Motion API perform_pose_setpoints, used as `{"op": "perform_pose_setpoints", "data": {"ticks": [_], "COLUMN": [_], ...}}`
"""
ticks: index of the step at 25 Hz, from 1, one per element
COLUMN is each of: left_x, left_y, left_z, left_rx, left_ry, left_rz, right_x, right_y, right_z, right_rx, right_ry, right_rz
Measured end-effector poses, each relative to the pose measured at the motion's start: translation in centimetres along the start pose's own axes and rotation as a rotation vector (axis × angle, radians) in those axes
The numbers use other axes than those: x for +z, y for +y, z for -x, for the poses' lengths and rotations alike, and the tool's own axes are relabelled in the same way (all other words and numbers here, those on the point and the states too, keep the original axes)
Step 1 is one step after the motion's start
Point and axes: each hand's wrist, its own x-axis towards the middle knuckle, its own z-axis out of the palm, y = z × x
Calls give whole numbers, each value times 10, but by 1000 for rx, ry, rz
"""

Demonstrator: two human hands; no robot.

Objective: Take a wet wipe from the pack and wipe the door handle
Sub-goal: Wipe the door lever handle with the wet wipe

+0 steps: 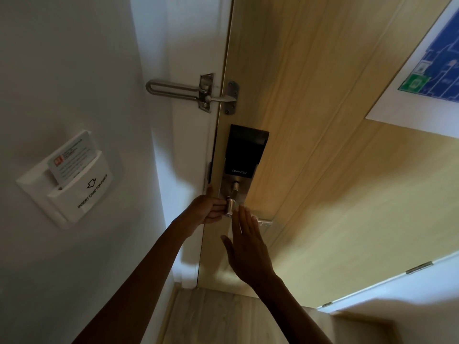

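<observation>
The silver door handle (265,222) sits below a black smart lock (244,150) on the wooden door (323,145). My left hand (207,209) is at the handle's pivot end (231,206), with its fingers against the metal. I cannot tell whether a wet wipe is between them. My right hand (246,247) is flat with its fingers apart and covers the middle of the lever. It holds nothing that I can see. No pack of wipes is in view.
A metal swing-bar latch (198,91) bridges the door frame and the door above the lock. A white key-card holder (72,184) with a card in it hangs on the left wall. An evacuation plan (427,70) is fixed at the door's upper right.
</observation>
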Motion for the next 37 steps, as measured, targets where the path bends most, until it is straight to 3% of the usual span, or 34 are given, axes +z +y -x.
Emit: {"op": "perform_pose_setpoints", "data": {"ticks": [5,9,18,31,37], "left_x": [-4,-9,-6,-3,-2], "left_y": [1,-1,-4,-5,-3], "left_z": [-3,-2,-4,-3,-1], "left_rx": [-23,-48,-30,-19,-22], "left_ry": [-10,-44,-19,-1,19], "left_rz": [22,116,91,65,72], "right_x": [-4,-3,3,-6,-7], "right_y": [-2,6,18,17,42], "right_z": [-4,-5,12,-13,-24], "right_rx": [-116,-62,-51,42,-70], "right_ry": [27,102,49,134,72], "right_rz": [-77,-170,99,82,86]}}
